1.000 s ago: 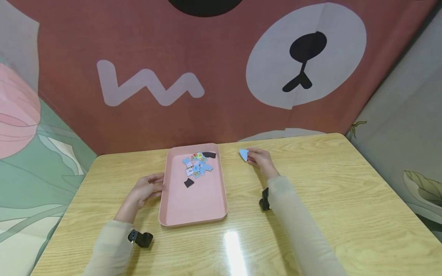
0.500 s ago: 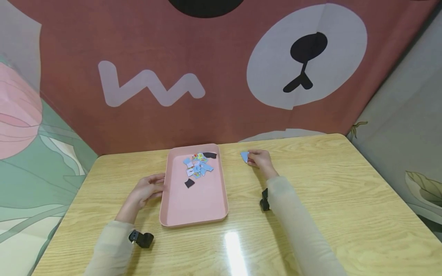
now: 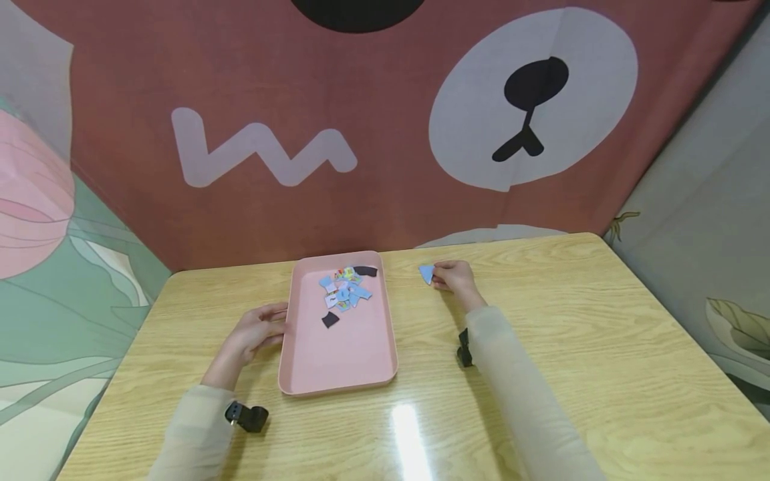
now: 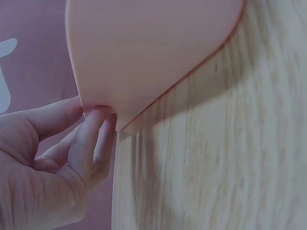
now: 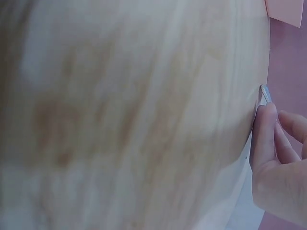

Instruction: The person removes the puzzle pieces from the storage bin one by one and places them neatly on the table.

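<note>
My left hand [image 3: 255, 331] touches the outer left side of a pink tray [image 3: 343, 361] with its fingertips. In the left wrist view, the extended fingers [image 4: 86, 139] meet the tray's wall [image 4: 139, 52] near the rim. Over the far part of the table, right of the tray, my right hand [image 3: 455, 280] pinches a light blue puzzle piece [image 3: 426, 272] between thumb and fingers. Only a thin edge of that piece [image 5: 265, 94] shows in the right wrist view. Several colourful puzzle pieces [image 3: 344, 292] lie heaped in the tray's far half.
Inside the tray, a dark piece [image 3: 330, 319] lies apart from the heap, and another dark piece [image 3: 365, 270] lies by the far right corner. The wooden table [image 3: 571, 334] ends at a red printed cloth [image 3: 385, 214] behind it.
The right hand has shifted very slightly over the blue puzzle piece and covers a bit more of it. The left hand and the tray stay in place.
</note>
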Motion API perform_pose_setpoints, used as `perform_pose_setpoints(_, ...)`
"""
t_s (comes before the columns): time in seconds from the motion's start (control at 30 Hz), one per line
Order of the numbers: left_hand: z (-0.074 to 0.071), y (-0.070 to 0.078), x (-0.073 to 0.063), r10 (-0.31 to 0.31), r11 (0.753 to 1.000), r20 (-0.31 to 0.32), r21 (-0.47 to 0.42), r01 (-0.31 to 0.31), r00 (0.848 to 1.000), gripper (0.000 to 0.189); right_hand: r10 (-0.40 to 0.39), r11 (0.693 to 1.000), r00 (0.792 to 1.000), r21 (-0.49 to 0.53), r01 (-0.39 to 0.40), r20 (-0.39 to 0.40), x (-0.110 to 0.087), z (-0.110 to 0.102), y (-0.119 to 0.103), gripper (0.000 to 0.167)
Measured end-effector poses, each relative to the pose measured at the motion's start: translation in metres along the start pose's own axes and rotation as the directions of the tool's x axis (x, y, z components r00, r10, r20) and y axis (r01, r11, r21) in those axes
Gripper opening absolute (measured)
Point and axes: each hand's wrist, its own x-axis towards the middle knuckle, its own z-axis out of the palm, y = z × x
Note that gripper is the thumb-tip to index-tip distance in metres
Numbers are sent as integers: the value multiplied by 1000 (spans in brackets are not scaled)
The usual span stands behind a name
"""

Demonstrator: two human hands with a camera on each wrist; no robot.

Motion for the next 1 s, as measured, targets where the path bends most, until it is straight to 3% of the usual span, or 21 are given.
perform_pose_setpoints(0.3,1,2,-1,-13,1000,-1,-2,13,1000,59,-28,997,999,-70,25,-33,-1,-2,-4,36)
perform_pose_setpoints(0.5,2,2,-2,7,1000,-10,19,-6,1000,56,-63,995,998,-74,63,3,-5,8,-14,38)
perform_pose_setpoints(0.8,10,6,1,86,989,-130,127,-70,988,51,-121,992,985,-32,125,123,-23,56,-32,36)
perform_pose_setpoints(1.0,14,8,3,96,986,-199,150,-67,975,49,-148,985,959,-55,166,240,-37,87,-37,34)
